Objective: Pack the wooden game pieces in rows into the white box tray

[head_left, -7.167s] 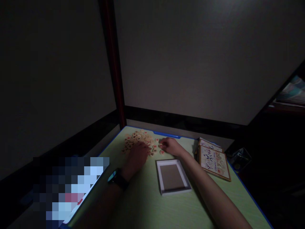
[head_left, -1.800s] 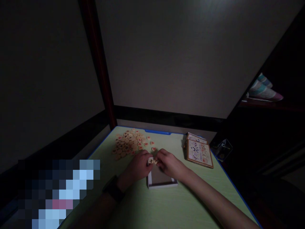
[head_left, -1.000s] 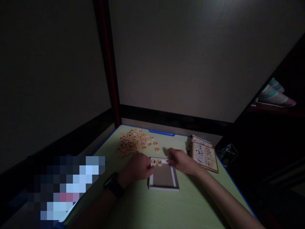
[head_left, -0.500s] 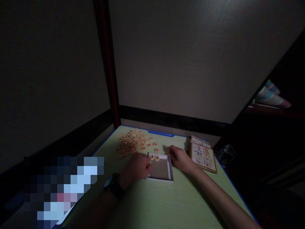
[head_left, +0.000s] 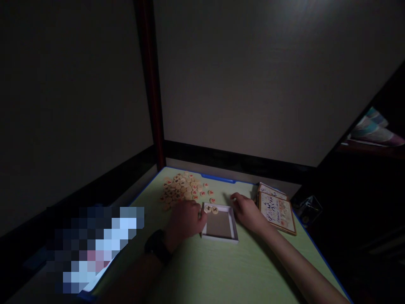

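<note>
On the green table (head_left: 205, 270) lies a shallow white-rimmed box (head_left: 235, 230) with two round wooden pieces (head_left: 215, 210) in its top left corner. My left hand (head_left: 188, 218), with a dark watch on the wrist, is closed at the box's left side, its thumb near the left piece; whether it grips anything is hidden. Beside the box's upper right corner, my right hand (head_left: 247, 209) is closed with fingers curled, and any content is too small to make out. A heap of round pieces (head_left: 180, 188) with red and black characters lies behind my left hand.
A box lid with printed characters (head_left: 276, 211) rests at the table's right edge. Beyond that edge is a dark, shiny package (head_left: 308, 211). A blue strip (head_left: 218, 178) runs along the back edge, before the wall. Something blurred by pixels (head_left: 104, 249) is at the lower left.
The view has shifted slightly, moving the scene to the right. My left hand has turned a little, with its thumb now showing at the box's edge. The two pieces remain in the box corner.
</note>
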The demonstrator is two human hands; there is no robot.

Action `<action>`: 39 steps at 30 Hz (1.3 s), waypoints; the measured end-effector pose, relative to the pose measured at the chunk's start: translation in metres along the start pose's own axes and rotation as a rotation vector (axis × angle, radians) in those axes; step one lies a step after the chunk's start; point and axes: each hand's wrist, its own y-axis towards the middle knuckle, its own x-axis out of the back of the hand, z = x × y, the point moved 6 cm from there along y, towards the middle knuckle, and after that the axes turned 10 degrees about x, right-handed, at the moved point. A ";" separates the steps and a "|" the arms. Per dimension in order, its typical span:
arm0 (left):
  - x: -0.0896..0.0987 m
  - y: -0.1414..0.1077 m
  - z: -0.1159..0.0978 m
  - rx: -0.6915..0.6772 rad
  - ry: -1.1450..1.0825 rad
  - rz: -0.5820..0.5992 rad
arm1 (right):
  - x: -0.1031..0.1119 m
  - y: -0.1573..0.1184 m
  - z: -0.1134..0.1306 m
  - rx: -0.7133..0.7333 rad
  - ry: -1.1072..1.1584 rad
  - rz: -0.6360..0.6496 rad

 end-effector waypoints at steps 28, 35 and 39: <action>0.008 0.025 0.091 0.403 0.002 -0.020 | -0.019 -0.010 -0.010 -0.191 -0.019 -0.179; 0.020 0.026 0.093 0.387 -0.048 -0.024 | -0.019 -0.010 -0.001 -0.149 -0.111 -0.123; 0.013 0.025 0.088 0.268 -0.080 0.043 | -0.017 -0.009 0.000 -0.149 -0.115 -0.129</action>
